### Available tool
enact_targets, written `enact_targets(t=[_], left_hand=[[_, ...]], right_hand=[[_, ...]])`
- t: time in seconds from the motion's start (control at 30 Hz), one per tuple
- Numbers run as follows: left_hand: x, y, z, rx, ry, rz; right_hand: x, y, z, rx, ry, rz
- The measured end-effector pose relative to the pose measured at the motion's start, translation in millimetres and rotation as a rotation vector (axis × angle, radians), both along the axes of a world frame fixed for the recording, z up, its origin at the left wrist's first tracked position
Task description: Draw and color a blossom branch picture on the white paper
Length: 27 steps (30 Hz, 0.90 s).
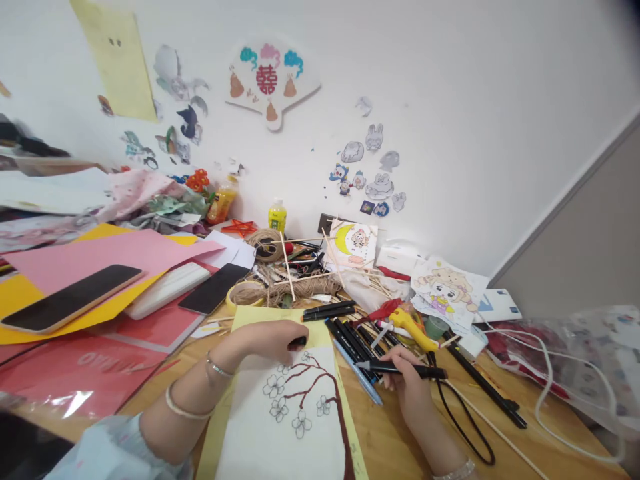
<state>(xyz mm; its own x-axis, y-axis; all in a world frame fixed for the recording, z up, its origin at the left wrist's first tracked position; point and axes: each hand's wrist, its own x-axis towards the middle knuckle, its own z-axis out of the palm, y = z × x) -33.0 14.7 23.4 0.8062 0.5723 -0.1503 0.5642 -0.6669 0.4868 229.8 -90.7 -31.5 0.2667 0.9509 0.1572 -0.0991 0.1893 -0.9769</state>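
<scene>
My right hand (407, 380) grips a black marker (400, 368), held level with its grey uncapped tip pointing left. My left hand (273, 340) is curled over the top of a white drawing sheet (240, 433), closed around a small black piece (297, 343) that looks like a marker cap. On the sheet is a brown branch (336, 393) with several outlined blossoms (301, 423), uncoloured inside. Yellow paper (250, 317) lies beneath the sheet. Beside my right hand are several black markers (355, 337) and a pale blue pen (357, 373).
Phones (73, 297), coloured paper (115, 253) and a red plastic folder (100, 367) cover the left side. Twine (310, 287), sticks and bottles (277, 215) crowd the back by the wall. A white cable (550, 373) and a black cord (467, 433) lie at right.
</scene>
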Motion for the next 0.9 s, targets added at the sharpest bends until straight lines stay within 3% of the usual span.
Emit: enact_targets(t=[0.13, 0.27, 0.43, 0.63, 0.9], left_hand=[[-10.8, 10.5, 2.2, 0.092, -0.16, 0.163], [-19.2, 30.1, -6.8, 0.242, -0.33, 0.372], [-26.3, 45.4, -16.4, 0.382, -0.325, 0.619], [-38.6, 43.8, -4.0, 0.371, -0.348, 0.67], [-58.5, 33.7, 16.0, 0.139, -0.689, 0.603]], right_hand=[[0.6, 2.8, 7.5, 0.034, 0.127, -0.046], [1.8, 3.8, 10.5, 0.025, 0.212, -0.065], [1.2, 2.1, 9.2, 0.041, 0.203, -0.062], [1.4, 4.3, 8.9, 0.044, 0.249, -0.056], [1.7, 5.1, 8.5, 0.042, 0.269, -0.056]])
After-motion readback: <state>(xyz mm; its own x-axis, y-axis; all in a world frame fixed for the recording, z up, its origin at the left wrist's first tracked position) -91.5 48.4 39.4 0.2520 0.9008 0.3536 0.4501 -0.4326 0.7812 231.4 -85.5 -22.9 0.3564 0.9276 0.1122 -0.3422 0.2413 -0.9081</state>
